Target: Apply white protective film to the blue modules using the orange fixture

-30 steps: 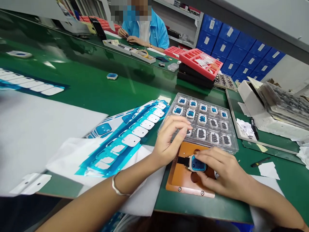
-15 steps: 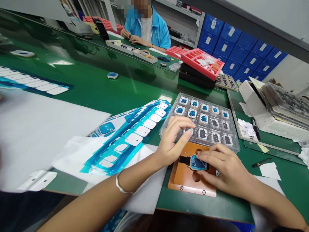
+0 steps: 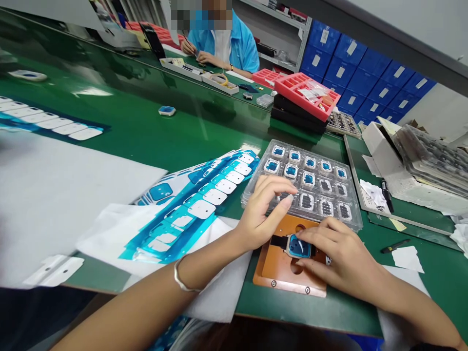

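My right hand (image 3: 338,258) grips a square watch body (image 3: 299,246) with a blue-filmed screen and a black strap stub, which sits in an orange-brown jig plate (image 3: 272,273). Its fingers lie across the screen, and the thumb is at the lower edge. My left hand (image 3: 265,212) hangs over the near edge of a clear plastic tray (image 3: 353,214), holding nothing I can see. The tray carries several watch modules, some blue-topped and some dark. A blue-and-white adhesive sheet (image 3: 171,236) lies left of my left wrist, on white paper.
A co-worker (image 3: 223,44) sits across the green bench behind small trays. A red tray on black trays (image 3: 305,95) stands beyond the clear tray. Blue bins (image 3: 365,66) fill the far right shelves. A white box with stacked trays (image 3: 400,168) and a black marker (image 3: 387,196) lie right.
My right fingers have shifted across the watch screen, now covering its upper right. The view has drifted slightly. My left hand has barely moved.
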### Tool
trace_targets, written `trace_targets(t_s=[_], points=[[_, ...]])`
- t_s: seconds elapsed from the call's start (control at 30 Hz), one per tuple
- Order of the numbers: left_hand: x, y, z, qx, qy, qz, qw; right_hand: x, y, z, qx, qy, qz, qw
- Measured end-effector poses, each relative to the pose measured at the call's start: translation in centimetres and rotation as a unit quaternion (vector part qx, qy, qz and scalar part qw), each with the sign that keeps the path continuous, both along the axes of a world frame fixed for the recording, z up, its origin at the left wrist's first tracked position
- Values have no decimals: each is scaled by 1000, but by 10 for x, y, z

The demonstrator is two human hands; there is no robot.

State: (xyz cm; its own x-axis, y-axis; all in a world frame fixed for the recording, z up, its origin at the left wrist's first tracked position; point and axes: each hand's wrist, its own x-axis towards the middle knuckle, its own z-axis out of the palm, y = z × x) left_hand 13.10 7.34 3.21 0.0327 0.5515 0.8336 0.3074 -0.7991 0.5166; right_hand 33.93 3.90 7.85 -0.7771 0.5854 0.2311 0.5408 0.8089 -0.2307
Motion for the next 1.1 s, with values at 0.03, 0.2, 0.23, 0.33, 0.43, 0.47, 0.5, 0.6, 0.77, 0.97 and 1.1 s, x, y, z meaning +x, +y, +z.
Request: trace_targets(t_s=[0.03,0.2,0.23,0.33,0.43,0.47,0.5,0.6,0.77,0.97,1.1], points=[[0,0,0,-2,1,1,1000,0,0,0,-3,-1,1,1000],[0,1,-1,-5,-1,2,1000,-1,1,1,-12,4,3,1000],[0,0,-1,-4,-1,2,1000,-1,1,1,-12,6,4,1000],[0,0,0,-2,4,2,1000,-2,1,-1,-10,12,6,1000],[0,-1,0,-4,10,2,1000,-2,1,-4,3,8,7,1000],[0,-1,1,-5,12,3,1000,-2,1,-5,9,6,8,1000],[0,-1,1,-5,13,3,1000,-2,1,-6,14,5,9,1000],[0,-1,2,-4,12,6,1000,-3,1,-7,25,3,10,1000],[0,-1,1,-6,14,-5,1000,-3,1,-7,22,4,8,1000],[-1,-2,-1,-6,15,-10,1000,-3,2,-8,7,7,10,1000],[0,-2,0,-7,11,-13,1000,-3,2,-9,2,7,8,1000]])
